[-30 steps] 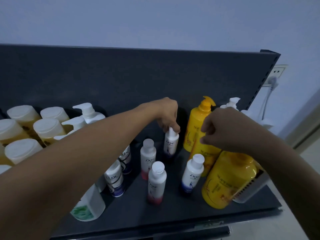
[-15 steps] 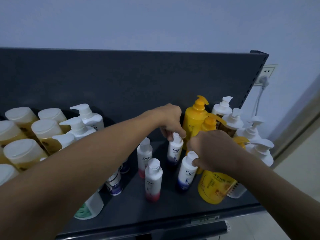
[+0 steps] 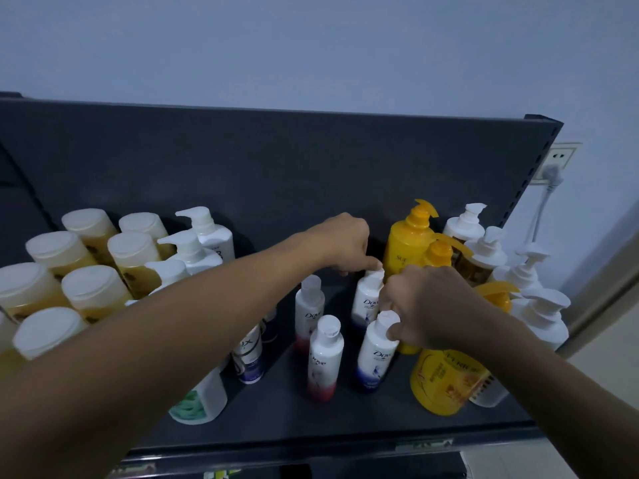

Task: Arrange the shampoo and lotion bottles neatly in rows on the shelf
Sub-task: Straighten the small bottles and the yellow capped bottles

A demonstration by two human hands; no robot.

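I see a wall socket (image 3: 561,160) on the pale blue wall (image 3: 311,46). A white plug (image 3: 552,177) sits in the socket's lower part. Its white cable (image 3: 538,216) hangs down below the socket. A beige door frame (image 3: 605,288) stands lower right of the socket.

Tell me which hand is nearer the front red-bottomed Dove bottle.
Right. The right hand pinches the cap of the blue-bottomed bottle beside the front red-bottomed Dove bottle; the left hand is farther back, on the rear blue-bottomed bottle.
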